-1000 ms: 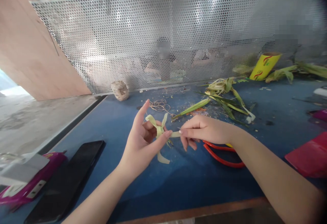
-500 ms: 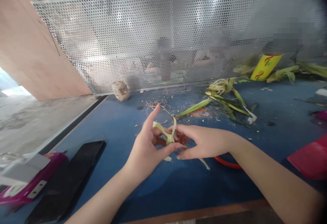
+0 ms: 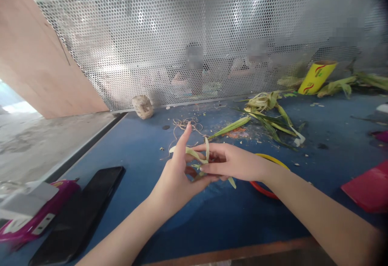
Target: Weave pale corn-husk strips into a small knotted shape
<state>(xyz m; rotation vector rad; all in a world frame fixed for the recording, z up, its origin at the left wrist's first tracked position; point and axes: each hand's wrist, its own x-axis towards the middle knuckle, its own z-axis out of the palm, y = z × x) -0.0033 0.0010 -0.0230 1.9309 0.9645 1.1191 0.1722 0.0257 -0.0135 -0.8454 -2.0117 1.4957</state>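
Note:
Pale green leaf strips [image 3: 193,153] are in my two hands above the blue table, with their loose ends sticking out upward and to the lower right. My left hand [image 3: 169,179] pinches the strips from the left, its index finger pointing up. From the other side my right hand [image 3: 238,163] closes its fingers on the same strips, its thumb over the middle where they cross. The fingers partly hide the crossing. Behind the hands lies a tangle of thin string [image 3: 188,123]. A red and yellow ring [image 3: 272,159] shows partly under my right forearm.
A black phone [image 3: 87,207] and a magenta power strip [image 3: 48,211] lie at left. Toward the back are a stone-like lump [image 3: 143,106], a heap of green leaves [image 3: 262,103] and a yellow tube [image 3: 317,79]. A perforated metal screen [image 3: 121,43] borders the table. Something red [image 3: 366,187] lies at right.
My right hand has moved slightly left and up, closing in on the strips with its thumb now over their crossing. One strip end now reaches further left, past my left index finger.

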